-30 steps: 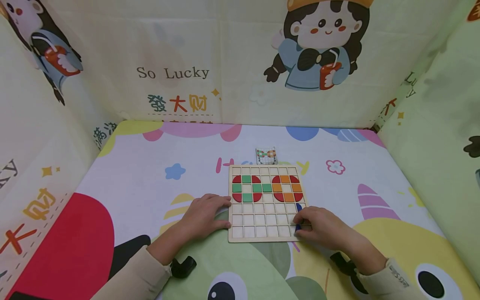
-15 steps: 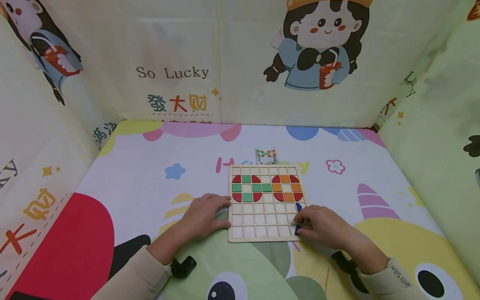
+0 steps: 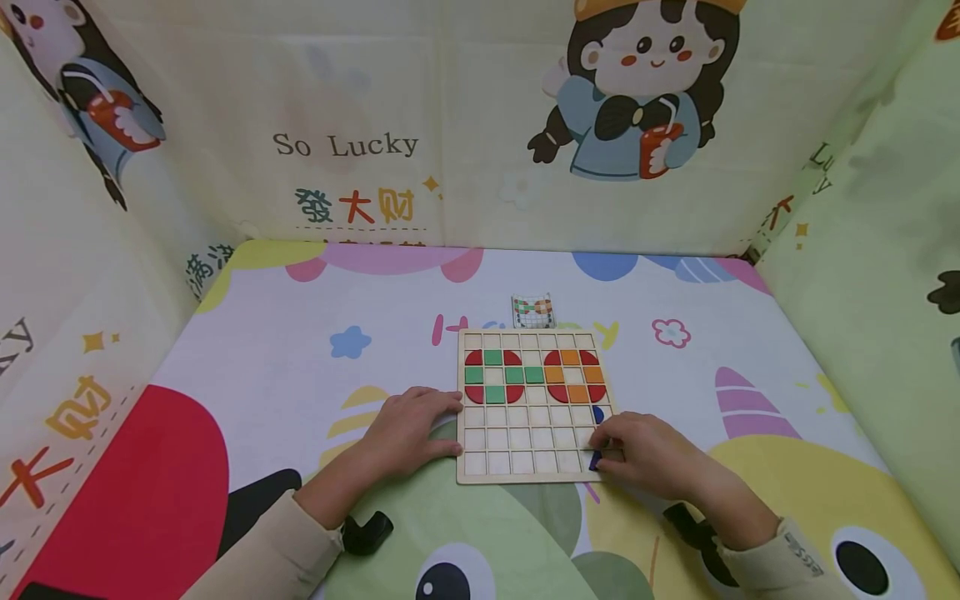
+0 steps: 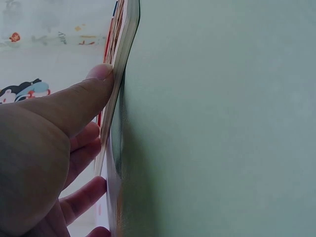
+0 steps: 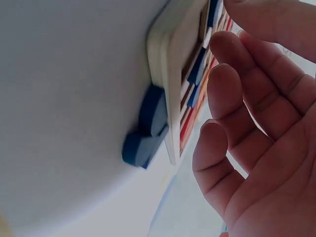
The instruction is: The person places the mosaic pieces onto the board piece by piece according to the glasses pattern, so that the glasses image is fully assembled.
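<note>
A square wooden grid board (image 3: 517, 462) lies on the table, with red, green and orange pieces in its upper cells. My left hand (image 3: 408, 433) rests against the board's left edge, thumb and fingertips spread along it. At the lower right corner, the thumb and index finger of my right hand (image 3: 645, 450) are on either side of a small blue piece (image 3: 595, 460) in a cell. Another blue piece (image 3: 597, 414) sits higher in the same column. The right wrist view shows two loose blue pieces (image 5: 153, 111) beside the board; the index fingertip's contact is hidden there.
A small pattern card (image 3: 533, 312) stands just behind the board, showing a similar coloured design. A printed cloth (image 3: 405, 308) covers the table. Patterned cloth walls (image 3: 480, 125) enclose the back and both sides.
My right hand has shifted slightly to the right at the lower right corner, and the blue piece there shows a little differently. The left hand and the board stay put.
</note>
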`<state>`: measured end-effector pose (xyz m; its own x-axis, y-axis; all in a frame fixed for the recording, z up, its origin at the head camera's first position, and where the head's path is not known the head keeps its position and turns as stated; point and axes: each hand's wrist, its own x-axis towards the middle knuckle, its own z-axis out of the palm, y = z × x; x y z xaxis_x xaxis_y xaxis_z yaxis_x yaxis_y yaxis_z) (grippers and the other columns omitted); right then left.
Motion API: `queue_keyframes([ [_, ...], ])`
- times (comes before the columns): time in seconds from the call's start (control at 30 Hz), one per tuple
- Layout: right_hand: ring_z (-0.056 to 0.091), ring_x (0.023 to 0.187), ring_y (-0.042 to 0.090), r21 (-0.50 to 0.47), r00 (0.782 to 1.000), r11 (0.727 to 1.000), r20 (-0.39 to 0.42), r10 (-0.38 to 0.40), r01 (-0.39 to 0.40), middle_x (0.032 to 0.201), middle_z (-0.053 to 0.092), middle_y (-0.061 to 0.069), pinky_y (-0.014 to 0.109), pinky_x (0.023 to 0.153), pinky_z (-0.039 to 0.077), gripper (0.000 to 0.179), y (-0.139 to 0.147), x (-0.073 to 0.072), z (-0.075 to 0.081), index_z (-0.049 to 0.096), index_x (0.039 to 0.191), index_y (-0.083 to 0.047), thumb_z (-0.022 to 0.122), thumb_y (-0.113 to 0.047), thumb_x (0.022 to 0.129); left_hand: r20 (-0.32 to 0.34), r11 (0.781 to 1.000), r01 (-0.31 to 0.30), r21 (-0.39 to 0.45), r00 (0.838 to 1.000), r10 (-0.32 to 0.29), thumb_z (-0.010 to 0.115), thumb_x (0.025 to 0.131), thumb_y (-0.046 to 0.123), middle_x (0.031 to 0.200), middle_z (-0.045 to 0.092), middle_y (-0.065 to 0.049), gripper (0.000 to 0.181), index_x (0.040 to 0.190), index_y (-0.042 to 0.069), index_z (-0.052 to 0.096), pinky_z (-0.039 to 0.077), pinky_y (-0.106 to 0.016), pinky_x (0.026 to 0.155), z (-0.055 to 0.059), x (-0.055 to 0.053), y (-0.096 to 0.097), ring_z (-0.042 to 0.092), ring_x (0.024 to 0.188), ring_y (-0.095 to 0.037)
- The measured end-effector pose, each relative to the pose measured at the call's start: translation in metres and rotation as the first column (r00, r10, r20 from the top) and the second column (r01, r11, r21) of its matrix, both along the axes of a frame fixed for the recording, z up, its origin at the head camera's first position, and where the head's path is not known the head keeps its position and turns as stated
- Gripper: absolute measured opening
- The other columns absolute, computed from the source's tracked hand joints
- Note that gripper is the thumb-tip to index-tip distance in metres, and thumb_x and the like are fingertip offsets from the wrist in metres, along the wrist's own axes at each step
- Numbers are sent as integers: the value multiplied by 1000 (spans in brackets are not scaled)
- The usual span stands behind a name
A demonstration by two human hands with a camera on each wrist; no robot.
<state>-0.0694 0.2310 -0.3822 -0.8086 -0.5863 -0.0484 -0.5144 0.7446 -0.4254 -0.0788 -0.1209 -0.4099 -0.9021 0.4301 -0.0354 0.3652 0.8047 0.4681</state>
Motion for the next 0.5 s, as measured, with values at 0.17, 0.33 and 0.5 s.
queue_keyframes([
  [0.17,51,76,7,-13,998,998,28,-54,54,85,59,-14,30,71,48,16,5,-2,5,72,97,-17,80,-14,83,1,1000,0,1,1000,0,84,81,35,139,59,2,57,131,16,65,40,-51,101,0,0,0,49,128,-27],
  [0.33,53,78,9,7,993,994,35,-111,111,87,61,-12,33,73,49,21,11,-6,9,72,102,-15,81,-16,83,0,1000,-6,-3,1000,6,84,81,35,139,59,3,57,131,16,65,40,-52,101,0,1,0,49,128,-27],
  [0.5,56,81,13,-22,992,992,-15,-127,127,93,65,-9,33,71,49,25,21,-9,11,72,104,-12,82,-10,81,-1,1000,-5,-4,1000,5,84,81,34,138,60,2,57,131,16,65,41,-52,100,1,1,0,50,127,-27],
])
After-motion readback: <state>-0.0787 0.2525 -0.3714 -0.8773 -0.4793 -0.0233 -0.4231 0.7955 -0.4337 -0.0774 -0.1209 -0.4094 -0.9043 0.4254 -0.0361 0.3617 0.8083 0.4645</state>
